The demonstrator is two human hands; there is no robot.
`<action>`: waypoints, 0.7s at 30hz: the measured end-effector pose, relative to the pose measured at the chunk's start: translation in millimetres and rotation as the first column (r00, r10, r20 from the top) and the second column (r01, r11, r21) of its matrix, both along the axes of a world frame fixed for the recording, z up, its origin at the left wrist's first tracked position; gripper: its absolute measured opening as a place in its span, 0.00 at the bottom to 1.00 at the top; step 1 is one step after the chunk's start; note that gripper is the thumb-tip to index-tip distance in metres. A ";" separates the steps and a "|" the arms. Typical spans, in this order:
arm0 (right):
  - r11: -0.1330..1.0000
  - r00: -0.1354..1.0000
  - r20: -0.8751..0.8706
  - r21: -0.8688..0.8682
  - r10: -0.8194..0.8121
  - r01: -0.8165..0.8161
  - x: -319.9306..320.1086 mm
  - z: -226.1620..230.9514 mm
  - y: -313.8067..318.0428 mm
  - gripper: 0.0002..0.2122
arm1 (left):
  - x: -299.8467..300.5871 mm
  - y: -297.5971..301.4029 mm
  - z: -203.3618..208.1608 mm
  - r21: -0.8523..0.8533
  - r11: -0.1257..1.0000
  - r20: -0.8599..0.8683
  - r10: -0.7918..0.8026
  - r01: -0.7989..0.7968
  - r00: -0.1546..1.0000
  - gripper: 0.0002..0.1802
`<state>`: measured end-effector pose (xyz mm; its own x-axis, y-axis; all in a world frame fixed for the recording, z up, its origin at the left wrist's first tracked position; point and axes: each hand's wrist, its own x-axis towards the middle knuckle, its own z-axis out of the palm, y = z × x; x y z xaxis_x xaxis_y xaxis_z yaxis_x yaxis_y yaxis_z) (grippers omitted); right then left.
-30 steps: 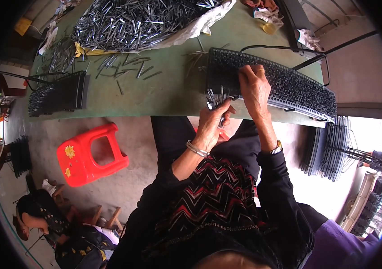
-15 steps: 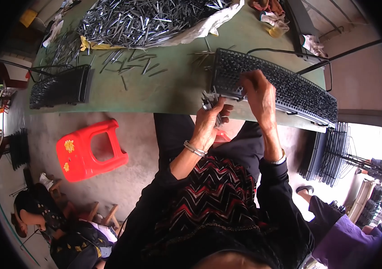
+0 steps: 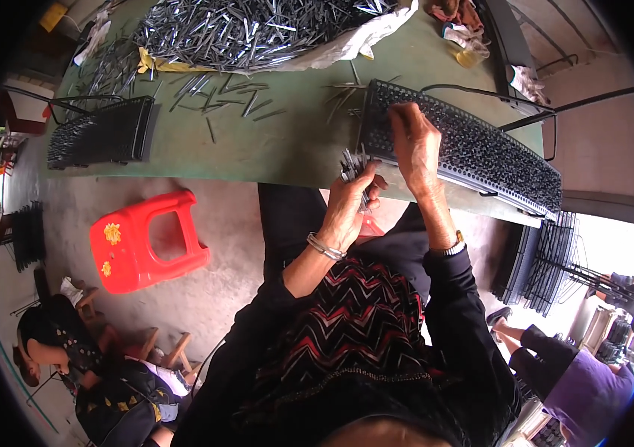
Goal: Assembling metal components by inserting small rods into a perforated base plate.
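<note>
A bundle of thin grey metal strips [image 3: 354, 164] stands up out of my left hand [image 3: 345, 200], whose fingers are wrapped round it just off the table's front edge. Over the left end of a black perforated rack [image 3: 492, 153] is my right hand [image 3: 419, 153], thumb and fingers pinched together. Whatever that pinch holds is too small or hidden to name. The rack lies slantwise along the front right of the table, and many small strip ends or holes dot its face.
On the green table [image 3: 183, 149], a large heap of metal strips [image 3: 257, 33] lies on white sheeting [image 3: 354, 48], with loose strips [image 3: 250, 104] scattered before it. A second black rack [image 3: 101, 134] sits at left. A red stool [image 3: 131, 246] stands on the floor. Other people are behind on both sides.
My right hand has risen slightly from near the rack's front edge to over its perforated face. My left hand keeps its hold on the strips. The whole view has shifted a little.
</note>
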<state>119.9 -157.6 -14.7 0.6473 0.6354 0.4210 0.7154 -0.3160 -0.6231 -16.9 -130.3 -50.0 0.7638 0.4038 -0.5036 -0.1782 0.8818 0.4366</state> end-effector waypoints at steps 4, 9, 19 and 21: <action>1.000 0.982 0.187 -0.016 0.011 -0.008 -1.2 -5.5 -1.7 0.04 | -0.8 -1.4 -2.2 -0.011 1.000 0.049 -0.006 0.007 0.999 0.08; 0.989 0.972 0.237 -0.139 -0.012 0.046 -4.3 -3.1 -3.1 0.08 | -0.4 -0.9 -2.4 0.067 0.998 0.105 0.005 -0.012 0.994 0.08; 0.971 0.866 -0.496 -0.174 0.058 -0.164 -9.5 28.2 -39.1 0.05 | 3.6 -6.7 15.0 0.053 0.998 -0.052 0.036 -0.033 0.998 0.12; 0.984 0.926 -0.377 -0.175 -0.027 -0.042 -6.1 29.4 -32.8 0.04 | 2.8 -7.2 4.6 0.065 0.998 -0.082 0.021 -0.016 0.996 0.11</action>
